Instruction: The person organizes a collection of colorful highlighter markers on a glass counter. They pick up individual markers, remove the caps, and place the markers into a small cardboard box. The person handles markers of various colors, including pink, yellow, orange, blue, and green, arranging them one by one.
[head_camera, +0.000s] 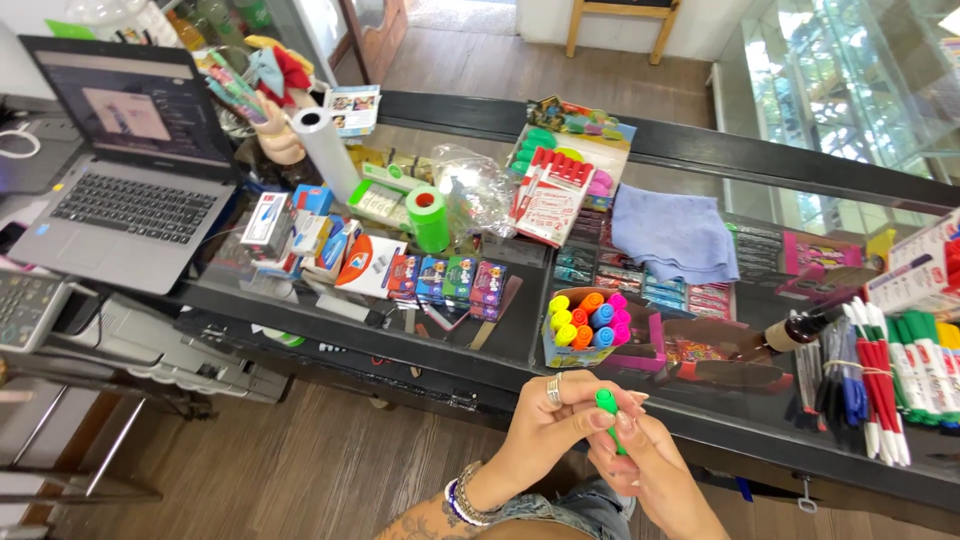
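A green highlighter (607, 404) is held in front of the counter by both my hands. My left hand (555, 420), with a ring and bracelets, pinches its cap end. My right hand (650, 465) grips the body from below. Just beyond my hands, on the glass counter (500, 345), stands a small box of highlighters (590, 325) in yellow, orange, pink and blue, caps up.
An open laptop (130, 160) sits at the left. A blue cloth (675, 235), a green tape roll (428, 215), small colourful packets (447, 278) and packs of markers (550, 195) cover the counter. Bundles of red, green and blue markers (885, 375) lie at the right.
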